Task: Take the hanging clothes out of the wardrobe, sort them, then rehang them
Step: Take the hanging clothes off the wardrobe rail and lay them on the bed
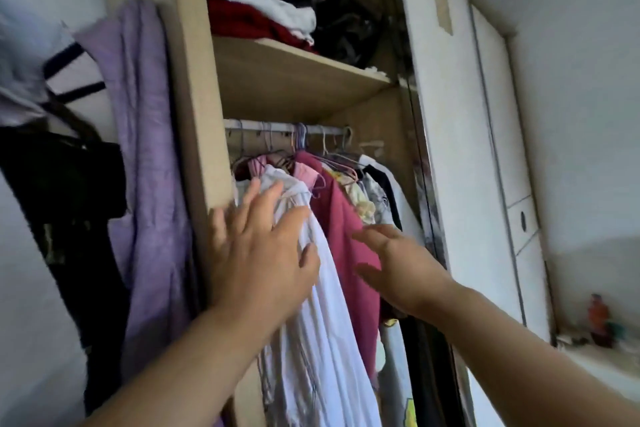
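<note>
The job is only at its start. Both hands reach into the wardrobe (194, 114), and no clothes are out yet. The left hand (258, 253) is open and flat, with its fingers (248, 199) spread wide and holding nothing. It rests on a long white garment (311, 329), and its outer fingers lie over the edge of the wardrobe's side wall. The right hand (394, 263) is open too, with its fingers (372, 234) stretched out and nothing in them. They are right at a dark pink garment (341, 229) that hangs between the two hands, but I cannot tell if they touch it. More clothes (375, 191) hang just past the right fingers, deeper in. Up above the fingers of both hands is the rail (273, 128), and the hangers (341, 163) are all hooked on it. Higher up is a shelf (294, 80) with folded clothes (263, 14). Out to the left of the left fingers, outside the wardrobe, a purple cloth (145, 184) and a black bag (69, 204) hang down. To the right of the right fingers is a white door (467, 149). Almost all the work is left to do. I think the next bit is to lift the hangers off the rail, then sort the clothes and hang them back up.
</note>
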Demonstrator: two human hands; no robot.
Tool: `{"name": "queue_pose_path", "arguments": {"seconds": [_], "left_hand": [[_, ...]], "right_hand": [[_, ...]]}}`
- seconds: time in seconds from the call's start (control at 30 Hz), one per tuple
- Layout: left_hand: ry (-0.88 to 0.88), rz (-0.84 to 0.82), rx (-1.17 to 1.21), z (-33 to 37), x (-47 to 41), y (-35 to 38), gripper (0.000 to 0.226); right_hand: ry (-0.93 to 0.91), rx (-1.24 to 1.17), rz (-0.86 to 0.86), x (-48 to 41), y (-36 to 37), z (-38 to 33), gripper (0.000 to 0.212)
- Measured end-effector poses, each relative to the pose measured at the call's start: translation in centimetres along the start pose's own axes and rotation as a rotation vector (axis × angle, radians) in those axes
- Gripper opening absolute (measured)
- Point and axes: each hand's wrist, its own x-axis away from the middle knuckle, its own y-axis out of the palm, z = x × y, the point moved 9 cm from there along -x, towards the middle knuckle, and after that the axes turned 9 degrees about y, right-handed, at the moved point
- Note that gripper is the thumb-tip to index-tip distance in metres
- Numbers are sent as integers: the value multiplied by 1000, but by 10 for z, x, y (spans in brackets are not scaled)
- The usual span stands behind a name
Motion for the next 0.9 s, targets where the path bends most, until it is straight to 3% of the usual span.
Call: {"name": "queue_pose_path", "arguments": {"seconds": [0.3,0.43,0.63,0.77,0.9], "left_hand": [[-154,173,-317,-64,-63,-25,70],[-219,274,-380,-71,-76,-37,79],[-236,340,-448,-67,-75,-41,77],[-293,372,-426,-71,-69,-43,80],[-290,380,-463,-72,-69,-43,80]], "right_hand": [[-242,-105,-42,-131,10,-37,60],[-303,-186,-62,-178,19,-47,47],[-308,-169,-154,-229,49,-62,27],[-162,-196,-204,-266,80,-64,30],[-142,-195,-259,-292,109,-75,36]]}}
